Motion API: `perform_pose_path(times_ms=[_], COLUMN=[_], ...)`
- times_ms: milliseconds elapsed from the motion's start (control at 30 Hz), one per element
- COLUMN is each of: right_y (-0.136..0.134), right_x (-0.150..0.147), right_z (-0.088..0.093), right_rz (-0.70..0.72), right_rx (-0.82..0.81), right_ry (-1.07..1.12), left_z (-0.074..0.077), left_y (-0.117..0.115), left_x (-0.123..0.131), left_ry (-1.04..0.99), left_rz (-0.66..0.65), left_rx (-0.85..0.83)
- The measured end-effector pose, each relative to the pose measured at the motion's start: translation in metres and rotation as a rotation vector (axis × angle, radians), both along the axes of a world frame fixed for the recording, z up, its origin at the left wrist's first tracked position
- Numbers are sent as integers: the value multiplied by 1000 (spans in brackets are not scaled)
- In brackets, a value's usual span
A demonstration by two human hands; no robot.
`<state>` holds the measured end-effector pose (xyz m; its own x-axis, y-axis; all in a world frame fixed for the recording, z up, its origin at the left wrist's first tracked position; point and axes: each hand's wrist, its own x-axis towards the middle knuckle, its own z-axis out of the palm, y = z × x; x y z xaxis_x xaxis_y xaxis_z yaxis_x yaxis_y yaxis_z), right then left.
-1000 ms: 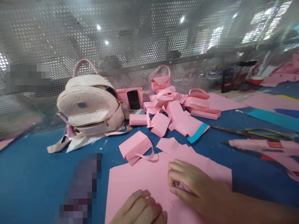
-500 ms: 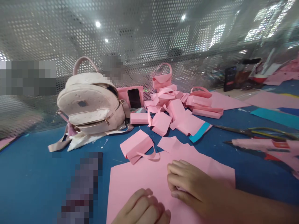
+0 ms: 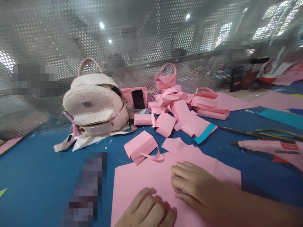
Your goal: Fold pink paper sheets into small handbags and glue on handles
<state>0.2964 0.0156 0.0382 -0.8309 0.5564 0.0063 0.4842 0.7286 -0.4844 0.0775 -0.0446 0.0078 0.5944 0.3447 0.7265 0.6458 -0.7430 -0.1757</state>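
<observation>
Both hands rest on a large sheet of pink paper (image 3: 134,186) on the blue table. My left hand (image 3: 149,209) is loosely curled at the bottom edge of the view, its lower part cut off. My right hand (image 3: 191,184) lies to the right of it, fingers bent into a loose fist. I see nothing held in either hand; their palms are hidden. Just beyond the sheet's far edge lies a small folded pink paper bag (image 3: 141,146) with a strip handle. A torn-edged pink paper piece (image 3: 175,145) lies at the sheet's far side.
Behind are a heap of folded pink paper pieces (image 3: 182,115), a pale backpack (image 3: 94,104) and a phone (image 3: 138,99) against a perforated metal screen (image 3: 142,37). To the right lie scissors (image 3: 251,132), a pink glue gun (image 3: 262,145) and blue paper (image 3: 281,118). A blurred-out object (image 3: 87,186) lies left.
The view has turned slightly left, so everything sits a little further right. A green scrap now shows at the left edge. Both hands stay nearly still on the paper.
</observation>
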Motion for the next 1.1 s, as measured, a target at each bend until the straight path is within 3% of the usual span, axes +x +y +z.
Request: perform_pose_path(times_ms=[167, 267, 567, 867, 1100], right_y=[0, 1, 1, 0, 1], right_x=[5, 9, 4, 9, 9], right_z=[-1, 1, 6, 5, 2], right_rz=[-74, -2, 161, 153, 196], right_rx=[-90, -102, 133, 156, 120], right_ry=[173, 250, 78, 204, 128], left_z=[1, -2, -23, -27, -27], left_y=[0, -1, -3, -4, -5], left_x=[-1, -1, 9, 7, 9], left_ry=[-3, 5, -151, -183, -163], left_rz=[14, 11, 50, 38, 60], left_rx=[6, 11, 2, -18, -21])
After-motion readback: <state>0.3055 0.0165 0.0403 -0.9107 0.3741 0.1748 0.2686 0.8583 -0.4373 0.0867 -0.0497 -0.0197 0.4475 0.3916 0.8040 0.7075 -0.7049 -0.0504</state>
